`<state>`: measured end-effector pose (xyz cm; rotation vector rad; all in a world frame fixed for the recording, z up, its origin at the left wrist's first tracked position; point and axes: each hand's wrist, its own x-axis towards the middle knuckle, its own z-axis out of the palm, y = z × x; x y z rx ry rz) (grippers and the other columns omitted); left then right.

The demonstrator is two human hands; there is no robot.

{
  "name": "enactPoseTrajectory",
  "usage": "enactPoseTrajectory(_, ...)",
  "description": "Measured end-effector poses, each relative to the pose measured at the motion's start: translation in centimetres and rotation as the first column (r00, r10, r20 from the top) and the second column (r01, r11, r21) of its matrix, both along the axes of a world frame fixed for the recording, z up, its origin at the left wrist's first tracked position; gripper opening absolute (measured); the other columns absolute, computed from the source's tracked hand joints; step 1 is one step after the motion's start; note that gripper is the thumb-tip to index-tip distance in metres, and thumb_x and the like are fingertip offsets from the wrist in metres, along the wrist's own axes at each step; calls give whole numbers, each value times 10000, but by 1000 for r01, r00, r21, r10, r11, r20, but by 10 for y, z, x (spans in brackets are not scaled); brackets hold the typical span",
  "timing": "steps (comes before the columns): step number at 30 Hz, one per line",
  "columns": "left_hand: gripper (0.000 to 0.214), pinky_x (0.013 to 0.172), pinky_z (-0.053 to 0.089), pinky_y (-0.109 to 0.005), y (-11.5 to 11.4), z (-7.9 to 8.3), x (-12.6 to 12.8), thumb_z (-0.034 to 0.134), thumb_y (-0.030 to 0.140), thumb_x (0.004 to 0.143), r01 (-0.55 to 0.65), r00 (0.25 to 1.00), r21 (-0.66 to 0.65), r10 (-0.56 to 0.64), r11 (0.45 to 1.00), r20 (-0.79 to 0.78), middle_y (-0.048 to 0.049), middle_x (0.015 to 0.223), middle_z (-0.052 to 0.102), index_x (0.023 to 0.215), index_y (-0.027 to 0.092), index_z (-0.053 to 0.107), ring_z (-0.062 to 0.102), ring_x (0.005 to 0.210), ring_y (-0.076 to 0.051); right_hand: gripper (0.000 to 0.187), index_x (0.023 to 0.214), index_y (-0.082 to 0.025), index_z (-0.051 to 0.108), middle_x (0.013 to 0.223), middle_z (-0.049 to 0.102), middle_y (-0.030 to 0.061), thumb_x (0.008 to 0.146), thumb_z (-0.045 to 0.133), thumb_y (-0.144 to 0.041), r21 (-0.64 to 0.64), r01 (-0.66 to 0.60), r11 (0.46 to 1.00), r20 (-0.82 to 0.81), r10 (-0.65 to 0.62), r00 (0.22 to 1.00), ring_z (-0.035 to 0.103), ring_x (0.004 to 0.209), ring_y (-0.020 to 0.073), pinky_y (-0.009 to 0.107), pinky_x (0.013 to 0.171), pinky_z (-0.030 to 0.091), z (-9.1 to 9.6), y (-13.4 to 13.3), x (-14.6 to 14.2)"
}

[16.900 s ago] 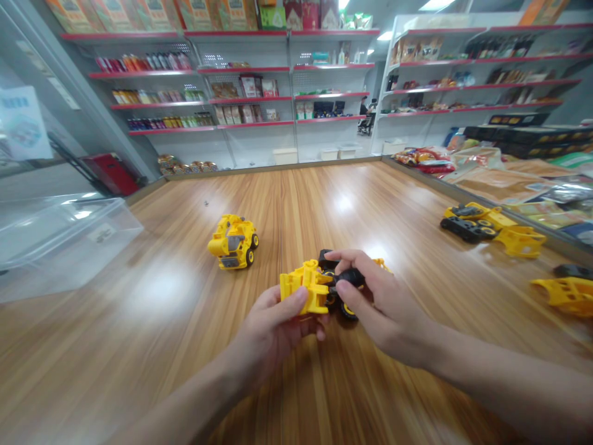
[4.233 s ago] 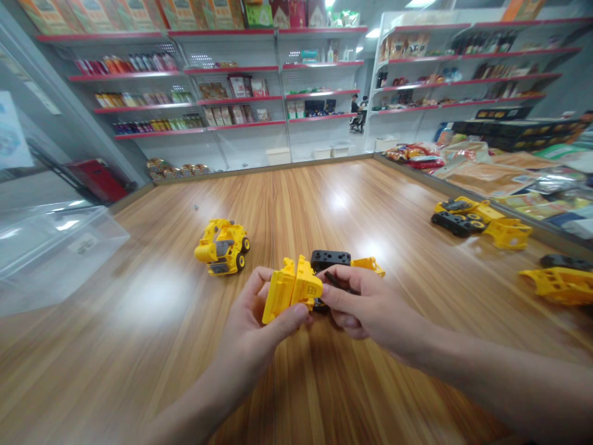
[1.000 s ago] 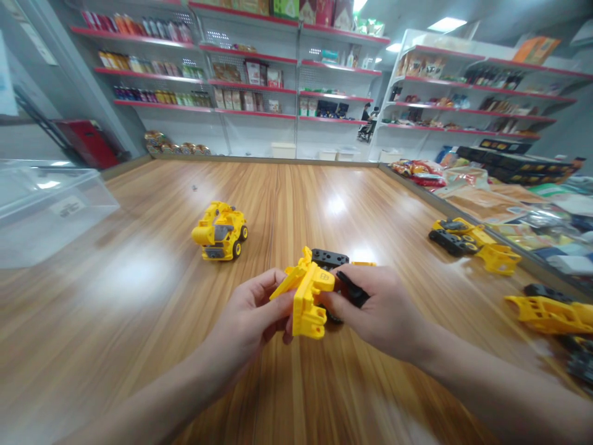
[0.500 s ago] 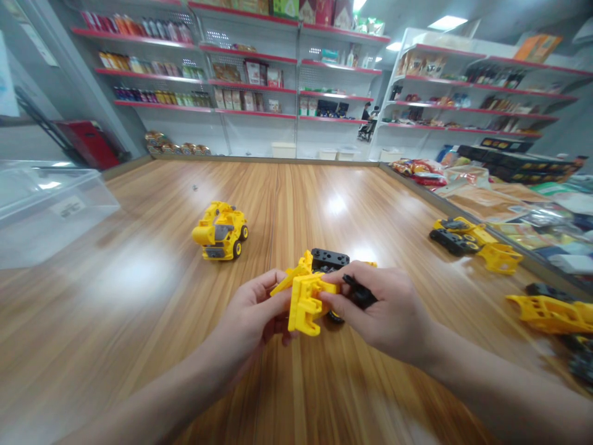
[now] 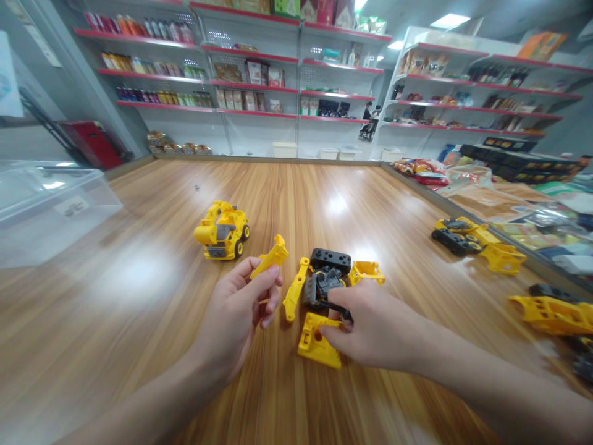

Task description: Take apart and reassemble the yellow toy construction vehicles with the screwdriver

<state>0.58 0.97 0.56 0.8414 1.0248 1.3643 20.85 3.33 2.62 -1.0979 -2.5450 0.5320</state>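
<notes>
My left hand (image 5: 243,303) is closed on a small yellow plastic toy piece (image 5: 271,256), pinched between thumb and fingers above the table. My right hand (image 5: 370,321) curls round a slim black tool (image 5: 341,312) whose kind I cannot make out. Its thumb is at the edge of a flat yellow toy panel (image 5: 319,346) lying on the wood. Just beyond lie a dark grey toy part (image 5: 327,284), a black wheel-and-track block (image 5: 331,258), a long yellow arm piece (image 5: 295,290) and a yellow bucket-like piece (image 5: 367,272). The right fingers hide some of these.
A yellow toy truck (image 5: 223,230) stands at left on the wooden table (image 5: 185,346). More yellow and black toy vehicle parts (image 5: 503,258) lie at right, with another group (image 5: 551,312) nearer. A clear plastic box (image 5: 55,198) sits at far left; packaged goods (image 5: 482,185) lie beyond the right edge.
My hands have moved apart. The left has drawn back leftward with the small yellow piece; the right has lowered, and the yellow panel now lies on the table. Loose parts show between the hands.
</notes>
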Motion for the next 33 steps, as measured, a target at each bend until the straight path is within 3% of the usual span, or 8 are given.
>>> enactPoseTrajectory(17, 260, 404, 281, -188, -4, -5, 0, 637, 386, 868, 166, 969, 26, -158, 986, -192, 62, 591, 462, 801, 214, 454, 362, 487, -73, 155, 759, -185, 626, 679, 649, -2, 760, 697, -323, 32, 127, 991, 134, -130, 982, 519, 581, 111, 213, 513, 286, -15, 9, 1)
enactPoseTrajectory(22, 262, 403, 258, -184, -4, -6, 0, 635, 391, 871, 189, 961, 23, -180, 982, -211, 78, 533, 433, 797, 218, 452, 335, 458, -66, 185, 742, -187, 618, 658, 636, -15, 771, 700, -350, -20, 137, 990, 68, -135, 989, 512, 551, 101, 220, 499, 283, -12, 9, 1)
enactPoseTrajectory(27, 260, 399, 239, -166, -6, -2, 4, 657, 368, 858, 184, 965, 38, -173, 982, -197, 83, 530, 444, 799, 211, 459, 338, 435, -47, 300, 671, -169, 574, 589, 563, -17, 922, 525, -325, -13, 208, 978, -153, -207, 966, 449, 509, 92, 244, 484, 293, 0, 10, 1)
enactPoseTrajectory(29, 234, 395, 241, -160, -7, 0, 5, 660, 360, 855, 202, 965, 43, -191, 978, -182, 77, 533, 453, 818, 206, 488, 348, 435, -47, 260, 783, -163, 632, 680, 616, 2, 947, 498, -314, -39, 204, 978, -292, -206, 934, 511, 578, 105, 242, 523, 356, 3, 10, 1)
enactPoseTrajectory(31, 208, 380, 244, -162, -8, 3, 5, 641, 372, 864, 266, 957, 35, -259, 963, -133, 56, 555, 477, 842, 196, 533, 370, 445, -57, 211, 1043, -180, 657, 805, 663, 14, 950, 509, -299, -75, 175, 982, -412, -190, 891, 573, 662, 116, 236, 582, 420, 4, 10, 2)
enactPoseTrajectory(33, 211, 361, 224, -168, -8, 5, 5, 599, 387, 886, 344, 937, 23, -342, 939, -65, 29, 600, 510, 860, 178, 580, 371, 445, -59, 333, 1261, -211, 576, 787, 655, -5, 938, 538, -282, -70, 149, 986, -467, -165, 869, 572, 642, 111, 230, 591, 440, 4, 9, 2)
